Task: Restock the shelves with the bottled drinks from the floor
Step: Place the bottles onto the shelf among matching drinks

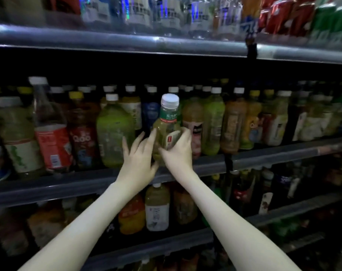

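Right hand (179, 153) gripped the lower body of a white-capped green tea bottle (167, 122), bottle was upright at the front of the middle shelf (264, 158), left hand (139, 159) was spread wide with straight fingers, forefinger touched the bottle's left side, a larger green bottle (113, 133) stood just beside.

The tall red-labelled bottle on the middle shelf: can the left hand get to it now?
Probably yes: the left hand is open, and the tall red-labelled bottle stands unblocked in the front row.
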Available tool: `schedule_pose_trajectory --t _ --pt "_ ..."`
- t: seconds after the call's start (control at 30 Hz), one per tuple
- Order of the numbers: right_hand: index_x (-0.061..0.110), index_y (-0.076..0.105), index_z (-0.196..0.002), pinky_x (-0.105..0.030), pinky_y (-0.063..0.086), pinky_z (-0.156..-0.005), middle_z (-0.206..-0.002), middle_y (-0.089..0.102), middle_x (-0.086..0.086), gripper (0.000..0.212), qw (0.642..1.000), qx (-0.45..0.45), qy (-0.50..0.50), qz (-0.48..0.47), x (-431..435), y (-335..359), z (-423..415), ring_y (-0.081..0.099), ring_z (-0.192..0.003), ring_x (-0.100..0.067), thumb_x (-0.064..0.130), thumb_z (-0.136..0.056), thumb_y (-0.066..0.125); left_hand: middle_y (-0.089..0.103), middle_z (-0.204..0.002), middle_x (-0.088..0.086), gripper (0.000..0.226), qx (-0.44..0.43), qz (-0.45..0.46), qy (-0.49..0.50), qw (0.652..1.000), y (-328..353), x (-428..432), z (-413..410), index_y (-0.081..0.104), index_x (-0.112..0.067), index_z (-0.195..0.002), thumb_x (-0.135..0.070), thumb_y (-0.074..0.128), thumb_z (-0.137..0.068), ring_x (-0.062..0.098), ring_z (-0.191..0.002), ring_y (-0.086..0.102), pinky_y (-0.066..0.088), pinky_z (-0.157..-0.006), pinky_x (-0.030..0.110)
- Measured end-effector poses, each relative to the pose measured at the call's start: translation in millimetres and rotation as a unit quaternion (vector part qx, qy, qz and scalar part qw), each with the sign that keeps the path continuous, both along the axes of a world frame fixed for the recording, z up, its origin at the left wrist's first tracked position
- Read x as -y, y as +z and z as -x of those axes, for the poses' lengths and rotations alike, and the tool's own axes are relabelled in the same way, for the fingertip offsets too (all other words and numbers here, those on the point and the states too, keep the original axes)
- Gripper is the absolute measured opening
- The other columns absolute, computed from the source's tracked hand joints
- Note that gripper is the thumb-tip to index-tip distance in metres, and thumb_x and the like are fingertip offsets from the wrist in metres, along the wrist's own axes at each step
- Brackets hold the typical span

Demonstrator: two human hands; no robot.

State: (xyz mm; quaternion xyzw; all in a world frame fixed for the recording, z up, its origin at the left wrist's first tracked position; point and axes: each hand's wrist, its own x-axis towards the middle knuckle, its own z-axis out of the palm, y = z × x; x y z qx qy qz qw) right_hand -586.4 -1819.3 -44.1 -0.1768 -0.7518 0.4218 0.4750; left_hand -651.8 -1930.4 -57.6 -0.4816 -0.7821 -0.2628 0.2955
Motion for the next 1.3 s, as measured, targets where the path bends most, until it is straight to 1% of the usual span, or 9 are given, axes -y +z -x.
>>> schedule_pose_trajectory --t 0.07,0.17,0.23,0.33,0.47,0.67,0.77,1.07,1.3 --pt "0.008 0.034 -0.131 -0.005 0.039 -0.082 -0.125 0.042 -0.004 0.077 0.998 -0.055 0.015 -0.007 -0.2 -0.2 -13.7 0.046 -0.113 -0.010 0.024 -0.073 0.083 0.031 -0.153 0.008 0.102 0.054 -0.032 -0.045 0.997 -4.3 -8.8 -7.6 0.001 -0.022 -0.153 -0.022 0.073 -0.081 0.025 -0.144 0.017 -0.011 -0.115 0.050" --pt "0.007 0.034 -0.132 -0.006 0.040 -0.089 -0.126 0.042 -0.005 0.080 0.991 -0.121 0.047 -0.045 1.8 7.7 -32.6 0.045 -0.114 -0.006 0.023 -0.072 0.084 0.029 -0.153 0.008 0.106 0.090 -0.090 -0.133 0.983 -0.2 -13.3 -19.7 -0.004 -0.026 -0.151 -0.022 0.075 -0.081 0.023 -0.141 0.030 0.024 -0.115 0.053" --pt "0.012 0.035 -0.134 -0.018 0.044 -0.097 -0.127 0.042 -0.004 0.081 0.987 -0.108 0.105 -0.056 6.3 12.3 -46.4 0.045 -0.121 -0.009 0.026 -0.071 0.084 0.037 -0.146 0.007 0.102 0.133 -0.137 -0.134 0.972 5.3 -7.0 -32.6 0.004 -0.024 -0.150 -0.019 0.077 -0.079 0.017 -0.132 0.041 0.041 -0.105 0.032" --pt "0.025 0.039 -0.129 -0.020 0.045 -0.097 -0.125 0.044 0.002 0.077 0.977 -0.036 0.205 -0.044 20.8 2.6 -63.6 0.047 -0.120 -0.004 0.031 -0.068 0.085 0.055 -0.120 -0.012 0.081 0.250 -0.151 -0.076 0.953 2.0 19.1 -56.2 0.029 -0.025 -0.137 -0.027 0.080 -0.073 0.000 -0.103 0.056 0.044 -0.077 0.004" --pt "0.026 0.041 -0.131 -0.031 0.052 -0.093 -0.121 0.061 0.004 0.072 0.922 0.106 0.365 0.070 47.2 -39.4 -67.6 0.061 -0.110 -0.007 0.040 -0.073 0.080 0.065 -0.105 -0.021 0.058 0.451 -0.121 -0.085 0.880 -42.7 76.7 -75.9 0.045 -0.040 -0.116 -0.031 0.082 -0.072 -0.010 -0.098 0.060 0.049 -0.081 0.015" --pt "0.025 0.054 -0.124 -0.034 0.053 -0.086 -0.118 0.068 0.004 0.057 0.827 0.229 0.484 0.174 126.8 -86.3 -41.2 0.066 -0.105 -0.014 0.058 -0.078 0.061 0.068 -0.120 0.001 0.072 0.645 -0.103 -0.066 0.754 -84.5 194.4 -84.7 0.050 -0.021 -0.130 -0.039 0.078 -0.067 0.019 -0.110 0.065 0.048 -0.100 0.045" --pt "0.019 0.060 -0.118 -0.030 0.055 -0.075 -0.107 0.072 -0.001 0.054 0.786 0.271 0.521 0.196 207.1 -97.3 -28.4 0.068 -0.095 -0.019 0.061 -0.084 0.055 0.067 -0.120 0.004 0.066 0.676 -0.122 -0.037 0.725 -94.5 277.9 -93.7 0.052 -0.018 -0.130 -0.039 0.074 -0.071 0.023 -0.109 0.065 0.050 -0.097 0.041" --pt "0.006 0.060 -0.121 -0.043 0.052 -0.092 -0.118 0.067 -0.017 0.076 0.644 0.348 0.619 0.285 446.5 -133.8 -8.7 0.064 -0.110 -0.031 0.066 -0.083 0.033 0.068 -0.119 0.003 0.067 0.693 -0.165 0.044 0.700 -121.7 530.4 -119.2 0.056 -0.020 -0.125 -0.046 0.074 -0.066 0.023 -0.111 0.064 0.048 -0.099 0.041" --pt "0.020 0.060 -0.122 -0.041 0.053 -0.086 -0.116 0.069 -0.007 0.052 0.622 0.338 0.674 0.212 555.6 -136.4 25.0 0.066 -0.107 -0.025 0.057 -0.090 0.046 0.072 -0.109 0.001 0.043 0.681 -0.156 0.104 0.708 -117.9 631.1 -88.6 0.058 -0.022 -0.115 -0.033 0.076 -0.078 0.016 -0.100 0.068 0.053 -0.094 0.035"
